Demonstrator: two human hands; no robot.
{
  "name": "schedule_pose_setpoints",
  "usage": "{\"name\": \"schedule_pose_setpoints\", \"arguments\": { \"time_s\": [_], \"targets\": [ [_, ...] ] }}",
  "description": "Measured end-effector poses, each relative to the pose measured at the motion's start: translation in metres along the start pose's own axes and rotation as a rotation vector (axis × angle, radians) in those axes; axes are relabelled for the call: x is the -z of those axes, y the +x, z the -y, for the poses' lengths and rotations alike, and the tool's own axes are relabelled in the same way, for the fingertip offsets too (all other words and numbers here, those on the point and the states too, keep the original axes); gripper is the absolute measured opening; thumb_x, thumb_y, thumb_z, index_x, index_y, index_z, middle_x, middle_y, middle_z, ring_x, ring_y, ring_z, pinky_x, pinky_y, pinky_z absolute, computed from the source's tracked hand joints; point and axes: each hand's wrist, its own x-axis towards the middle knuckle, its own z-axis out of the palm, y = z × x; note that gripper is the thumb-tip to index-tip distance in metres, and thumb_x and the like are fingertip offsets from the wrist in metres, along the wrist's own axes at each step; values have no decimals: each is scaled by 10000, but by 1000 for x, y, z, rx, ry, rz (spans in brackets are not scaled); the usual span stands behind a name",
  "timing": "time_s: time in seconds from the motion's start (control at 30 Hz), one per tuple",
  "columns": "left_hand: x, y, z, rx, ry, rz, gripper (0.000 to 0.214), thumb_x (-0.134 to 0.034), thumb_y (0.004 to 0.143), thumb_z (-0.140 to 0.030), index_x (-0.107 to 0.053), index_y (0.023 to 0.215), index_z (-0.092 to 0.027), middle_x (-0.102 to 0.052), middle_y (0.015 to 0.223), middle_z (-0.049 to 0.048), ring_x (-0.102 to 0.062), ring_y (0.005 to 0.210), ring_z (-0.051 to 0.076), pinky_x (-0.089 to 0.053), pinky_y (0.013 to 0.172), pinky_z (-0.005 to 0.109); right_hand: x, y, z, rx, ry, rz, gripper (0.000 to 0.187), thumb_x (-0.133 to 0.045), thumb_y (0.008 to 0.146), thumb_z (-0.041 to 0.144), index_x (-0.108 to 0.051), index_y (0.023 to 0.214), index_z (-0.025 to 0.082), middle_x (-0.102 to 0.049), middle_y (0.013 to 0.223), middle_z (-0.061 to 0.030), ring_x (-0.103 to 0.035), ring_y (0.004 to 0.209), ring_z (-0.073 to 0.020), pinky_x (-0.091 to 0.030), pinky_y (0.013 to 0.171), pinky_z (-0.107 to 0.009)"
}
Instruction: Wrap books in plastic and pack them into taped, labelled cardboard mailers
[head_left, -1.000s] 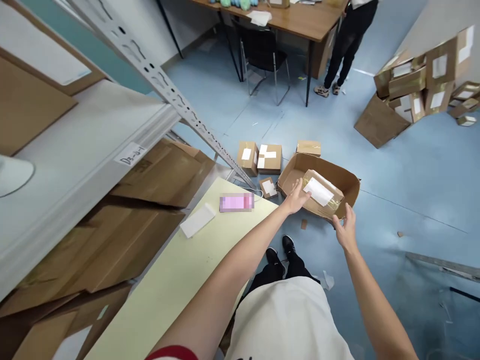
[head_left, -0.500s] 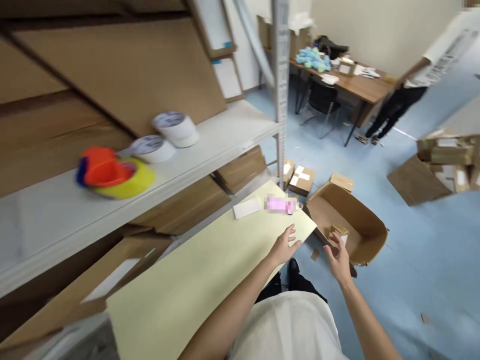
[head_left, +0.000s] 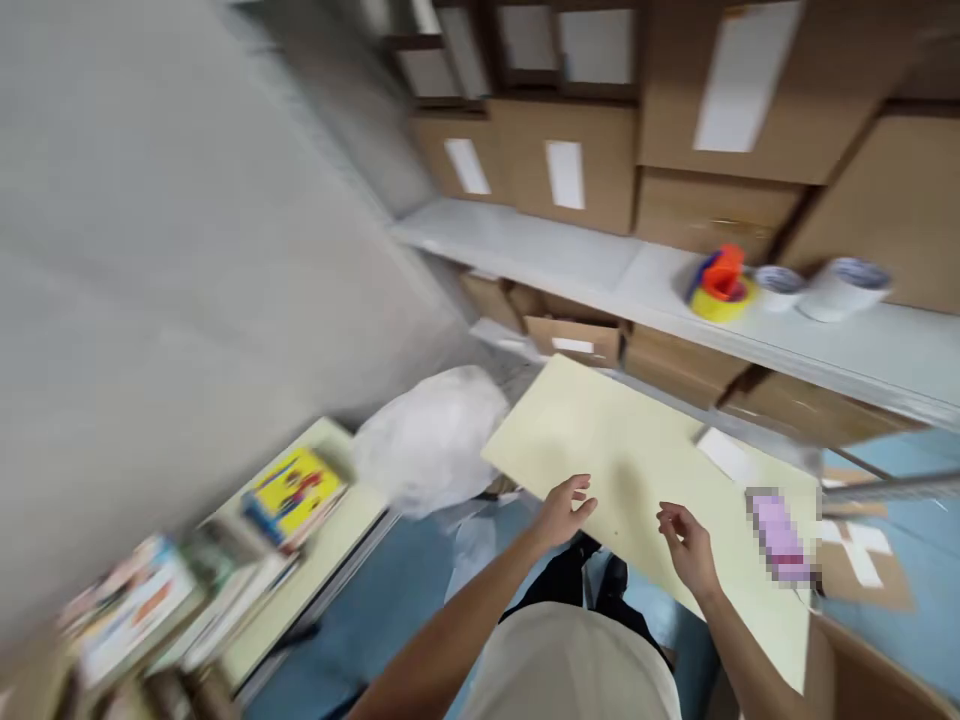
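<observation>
My left hand (head_left: 564,512) hovers at the near edge of a pale yellow tabletop (head_left: 600,420), its thumb apart from the fingers and nothing in it. Over the same table, to the right, is my right hand (head_left: 690,550), fingers loosely bent with a gap to the thumb; it too is empty. A white flat piece (head_left: 726,454) lies toward the table's back edge. Closer to my right hand than that edge rests a pixelated pink-purple object (head_left: 781,535), with a thin white cord by its end.
Behind the table a grey shelf (head_left: 540,242) carries cardboard boxes (head_left: 574,165), a tape dispenser (head_left: 721,285) and white tape rolls (head_left: 846,290). Left of the table are a white plastic bag (head_left: 431,435) and a second table with books (head_left: 296,495). A taped box (head_left: 862,580) is at right.
The view has swung left, bringing the wall, the books and the plastic bag into sight. The desk and the other person are out of view. Both hands stay empty.
</observation>
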Motion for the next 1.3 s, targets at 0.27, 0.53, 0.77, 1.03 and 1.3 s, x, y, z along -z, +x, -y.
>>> {"name": "schedule_pose_setpoints", "arguments": {
  "time_s": [0.27, 0.53, 0.77, 1.03, 1.3],
  "targets": [
    [64, -106, 67, 128, -155, -413, 495, -615, 791, -443, -625, 1205, -173, -675, 1205, 170, -683, 1016, 344, -540, 890, 457, -102, 24, 62, 216, -85, 432, 516, -570, 777, 674, -697, 934, 199, -754, 882, -126, -707, 752, -254, -590, 753, -432],
    [129, -184, 135, 104, -202, -647, 512, -636, 775, -470, -624, 1201, -187, -695, 1178, 155, -696, 985, 295, -534, 899, 437, -245, -30, 105, 483, -262, 918, 393, -576, 812, 544, -731, 963, 215, -770, 904, -93, -712, 764, -245, -576, 737, -393],
    [202, -252, 211, 162, -214, -749, 506, -635, 762, -489, -637, 1173, -192, -707, 1163, 147, -699, 970, 299, -525, 905, 451, -357, -82, 126, 647, -395, 1041, 325, -561, 809, 385, -723, 1020, 198, -762, 934, -99, -704, 786, -257, -547, 794, -427],
    [242, -282, 263, 224, -299, -803, 500, -613, 785, -456, -628, 1183, -155, -694, 1186, 166, -690, 1002, 304, -526, 900, 446, -430, -109, 142, 654, -497, 1179, 330, -561, 804, 323, -717, 1062, 187, -749, 954, -102, -695, 796, -244, -545, 792, -404],
    [271, -277, 292, 391, -390, -845, 550, -631, 787, -473, -618, 1222, -138, -674, 1234, 172, -657, 1089, 308, -513, 921, 410, -511, -94, 145, 654, -515, 1276, 311, -567, 812, 323, -703, 1065, 203, -719, 1064, -102, -686, 933, -246, -535, 880, -419]
  ]
}}
